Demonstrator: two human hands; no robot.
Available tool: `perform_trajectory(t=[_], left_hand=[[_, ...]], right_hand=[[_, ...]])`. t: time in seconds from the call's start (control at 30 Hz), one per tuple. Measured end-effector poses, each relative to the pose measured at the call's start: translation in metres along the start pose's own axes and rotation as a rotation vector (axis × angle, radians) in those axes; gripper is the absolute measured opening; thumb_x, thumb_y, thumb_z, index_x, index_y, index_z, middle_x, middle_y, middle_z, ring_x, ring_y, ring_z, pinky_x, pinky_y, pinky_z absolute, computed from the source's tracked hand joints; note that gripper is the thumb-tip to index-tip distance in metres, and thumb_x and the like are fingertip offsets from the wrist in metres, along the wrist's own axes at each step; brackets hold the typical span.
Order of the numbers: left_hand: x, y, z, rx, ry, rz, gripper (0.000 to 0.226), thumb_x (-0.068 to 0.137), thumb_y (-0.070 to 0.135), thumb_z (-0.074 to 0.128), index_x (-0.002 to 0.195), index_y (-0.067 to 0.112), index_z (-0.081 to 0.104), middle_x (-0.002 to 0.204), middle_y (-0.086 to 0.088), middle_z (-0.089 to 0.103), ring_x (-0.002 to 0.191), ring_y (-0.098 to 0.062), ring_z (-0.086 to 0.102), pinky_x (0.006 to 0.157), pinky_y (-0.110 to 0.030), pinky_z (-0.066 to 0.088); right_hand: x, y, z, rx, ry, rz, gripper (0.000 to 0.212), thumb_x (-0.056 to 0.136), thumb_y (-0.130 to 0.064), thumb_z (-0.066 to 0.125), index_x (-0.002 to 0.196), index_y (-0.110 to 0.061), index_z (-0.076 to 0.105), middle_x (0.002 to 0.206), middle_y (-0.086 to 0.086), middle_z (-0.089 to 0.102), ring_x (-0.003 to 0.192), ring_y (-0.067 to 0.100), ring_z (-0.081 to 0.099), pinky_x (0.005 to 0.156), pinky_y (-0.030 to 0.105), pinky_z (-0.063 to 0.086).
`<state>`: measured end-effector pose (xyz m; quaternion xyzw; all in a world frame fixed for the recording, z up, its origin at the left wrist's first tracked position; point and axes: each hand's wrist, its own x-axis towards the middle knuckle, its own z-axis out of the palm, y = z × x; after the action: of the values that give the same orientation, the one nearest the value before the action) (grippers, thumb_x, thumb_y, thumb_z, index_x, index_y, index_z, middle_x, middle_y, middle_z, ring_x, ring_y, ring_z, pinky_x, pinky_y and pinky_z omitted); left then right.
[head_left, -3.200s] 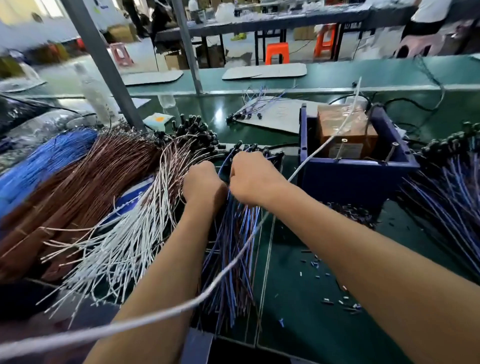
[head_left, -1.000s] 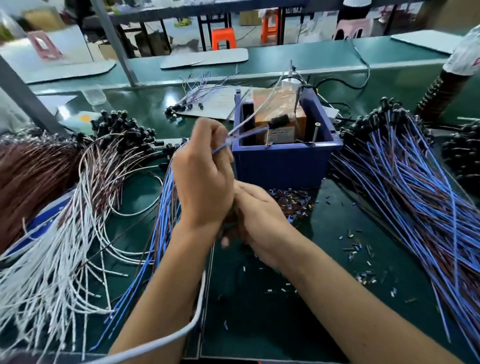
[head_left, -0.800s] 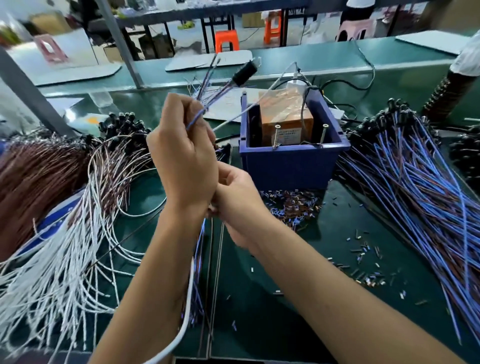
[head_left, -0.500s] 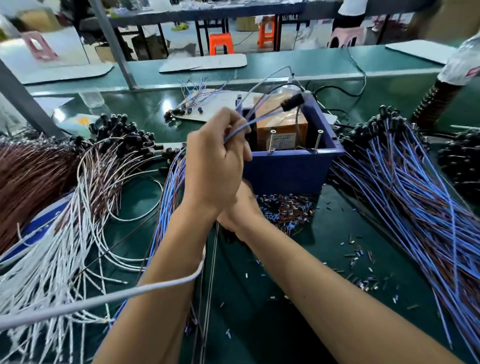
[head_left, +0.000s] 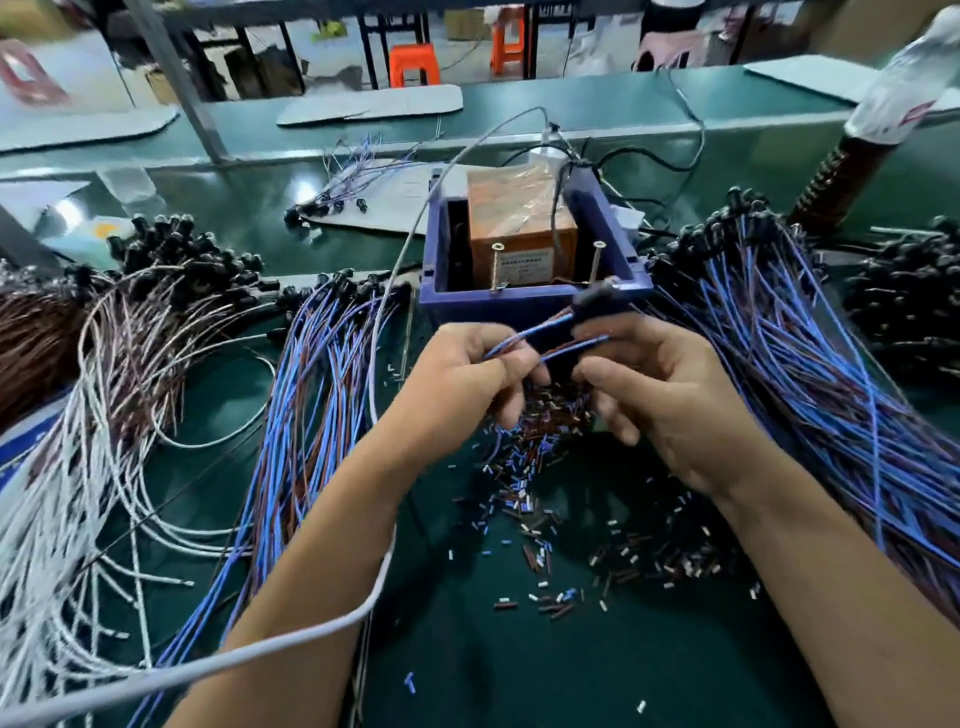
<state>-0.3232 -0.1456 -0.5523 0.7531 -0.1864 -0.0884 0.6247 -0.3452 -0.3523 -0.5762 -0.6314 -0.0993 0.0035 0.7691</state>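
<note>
— Green bench (head_left: 519, 670), wire heaps on both sides, blue bin (head_left: 435, 244) in the middle. Which step is this?
— Looks like trimming lead ends, one lead at a time. Both hands hold the lead (head_left: 545, 326) just in front of the bin, above the pile of insulation scraps (head_left: 535, 436).
— Grip?
— Left hand (head_left: 467, 374) pinches the blue and brown strands between thumb and fingers. Right hand (head_left: 670, 400) curls round them near the black plug (head_left: 597, 301), which sits close against the bin's front rim.
— Next?
— My guess: feed it to the orange box (head_left: 519, 218), or lay it on the bundle at right (head_left: 779, 353). Either way, the strands need to be kept straight and clear of the white cable (head_left: 291, 643) crossing the left forearm.
</note>
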Motion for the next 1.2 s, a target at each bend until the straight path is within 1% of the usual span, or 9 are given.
perform_trajectory(t=[0.17,0.23,0.33,0.4,0.5,0.6,0.8,1.03,1.2], left_hand=[[-0.001,-0.005,0.003,-0.165,-0.077,-0.252,0.022,0.087,0.026,0.058,0.077,0.008,0.067,0.043,0.002,0.043,0.038,-0.008,0.032,0.045,-0.025,0.015],[-0.001,-0.004,0.005,-0.105,-0.048,-0.267,0.022,0.087,0.026,0.059,0.073,0.011,0.066,0.044,0.0,0.046,0.04,-0.01,0.036,0.045,-0.026,0.02],[-0.001,-0.004,0.008,-0.031,-0.016,-0.247,0.025,0.101,0.019,0.059,0.079,0.013,0.069,0.058,-0.004,0.064,0.048,-0.011,0.053,0.048,-0.016,0.041],[-0.003,-0.004,0.012,-0.041,0.016,-0.162,0.021,0.103,0.014,0.059,0.086,0.01,0.07,0.065,-0.005,0.069,0.052,-0.014,0.055,0.05,-0.017,0.045],[-0.007,-0.009,0.018,-0.176,0.096,-0.066,0.016,0.101,0.003,0.06,0.087,0.001,0.066,0.063,-0.005,0.066,0.045,-0.005,0.053,0.046,-0.011,0.042],[-0.01,-0.014,0.017,-0.237,0.111,-0.096,0.014,0.101,0.003,0.059,0.088,0.002,0.065,0.062,-0.002,0.065,0.04,0.001,0.05,0.042,-0.006,0.037],[-0.009,-0.016,0.019,-0.238,0.08,-0.139,0.026,0.103,0.01,0.059,0.078,0.014,0.066,0.066,-0.003,0.062,0.039,-0.002,0.034,0.038,-0.01,0.026],[-0.008,-0.016,0.025,-0.232,0.127,-0.137,0.023,0.104,0.012,0.058,0.082,0.01,0.067,0.064,-0.001,0.061,0.04,-0.002,0.037,0.04,-0.011,0.027],[-0.008,-0.018,0.026,-0.24,0.143,-0.072,0.019,0.104,0.012,0.058,0.087,0.008,0.065,0.063,0.001,0.061,0.041,-0.001,0.041,0.041,-0.01,0.03]], right_hand=[[0.005,0.008,0.005,-0.008,0.143,-0.013,0.002,0.083,-0.023,0.081,0.084,-0.023,0.079,0.072,0.008,0.072,0.046,0.011,0.055,0.037,0.02,0.039],[0.006,0.01,0.003,-0.013,0.149,-0.035,0.007,0.082,-0.026,0.084,0.08,-0.021,0.079,0.072,0.01,0.073,0.044,0.011,0.055,0.036,0.02,0.039],[0.006,0.013,0.004,-0.084,0.115,-0.046,0.008,0.083,-0.024,0.084,0.08,-0.019,0.079,0.07,0.012,0.074,0.041,0.011,0.055,0.036,0.019,0.039],[0.007,0.015,0.007,-0.125,0.088,-0.045,0.007,0.084,-0.023,0.083,0.08,-0.019,0.08,0.069,0.012,0.074,0.041,0.011,0.056,0.036,0.019,0.04],[0.005,0.014,0.007,-0.117,0.066,-0.041,0.009,0.089,-0.024,0.077,0.083,-0.019,0.081,0.071,0.013,0.075,0.042,0.014,0.057,0.035,0.02,0.04],[0.004,0.013,0.006,-0.147,0.049,-0.039,0.016,0.095,-0.024,0.072,0.086,-0.014,0.08,0.073,0.013,0.075,0.042,0.016,0.058,0.036,0.022,0.041],[0.001,0.012,0.007,-0.246,0.108,-0.067,0.02,0.099,-0.019,0.071,0.079,-0.018,0.074,0.066,0.008,0.07,0.041,0.015,0.055,0.035,0.022,0.04],[0.0,0.013,0.011,-0.174,0.101,-0.01,0.013,0.097,-0.02,0.073,0.09,-0.009,0.073,0.069,0.008,0.071,0.044,0.016,0.057,0.035,0.023,0.042],[-0.002,0.01,0.012,-0.189,0.121,-0.05,0.011,0.089,-0.021,0.08,0.083,-0.013,0.075,0.066,0.01,0.071,0.041,0.013,0.054,0.034,0.021,0.039]])
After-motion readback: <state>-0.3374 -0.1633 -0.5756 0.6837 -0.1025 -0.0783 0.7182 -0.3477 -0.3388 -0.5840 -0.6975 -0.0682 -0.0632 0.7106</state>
